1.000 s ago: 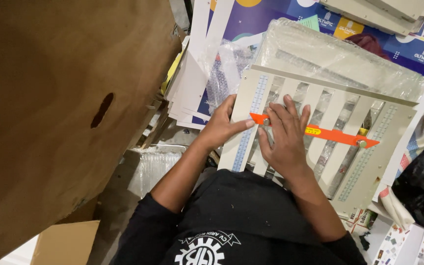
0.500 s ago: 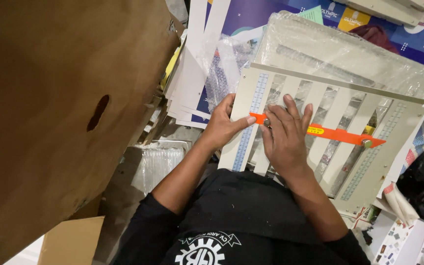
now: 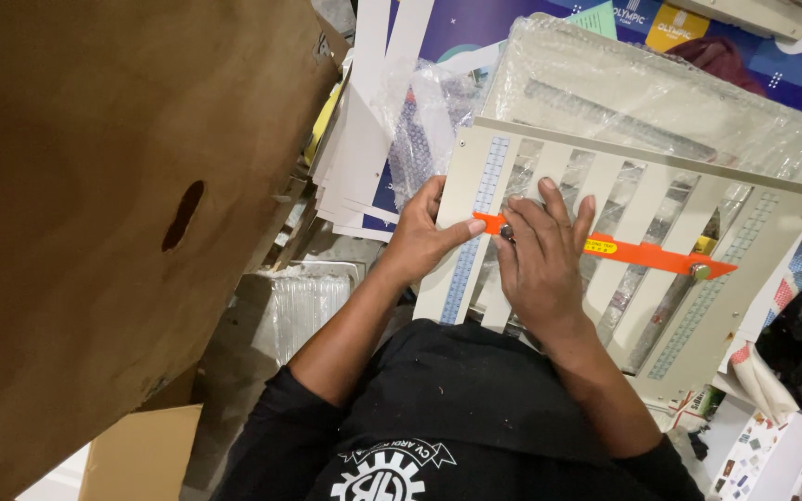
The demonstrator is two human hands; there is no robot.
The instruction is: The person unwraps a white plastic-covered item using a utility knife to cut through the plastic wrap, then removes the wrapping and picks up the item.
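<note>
From the head camera, a cream slotted board [image 3: 605, 241] with blue ruled scales along its two long edges rests against the person's lap. An orange pointer strip [image 3: 647, 255] crosses the board's slats, its tip near a small metal knob [image 3: 698, 271] at the board's right scale. The left hand [image 3: 420, 237] grips the board's left edge, thumb pressed on the strip's left end. The right hand [image 3: 540, 264] lies flat and open across the middle slats, fingers spread, over the strip; a second small knob [image 3: 507, 232] shows just beside its index finger. Compared with half a second ago, both hands stay where they were on the board; the strip seems unmoved, though the frames are too alike to be sure. Left of the board leans a large brown cardboard sheet [image 3: 95, 204]; behind it lies a bubble-wrapped panel [image 3: 642, 93]
</note>
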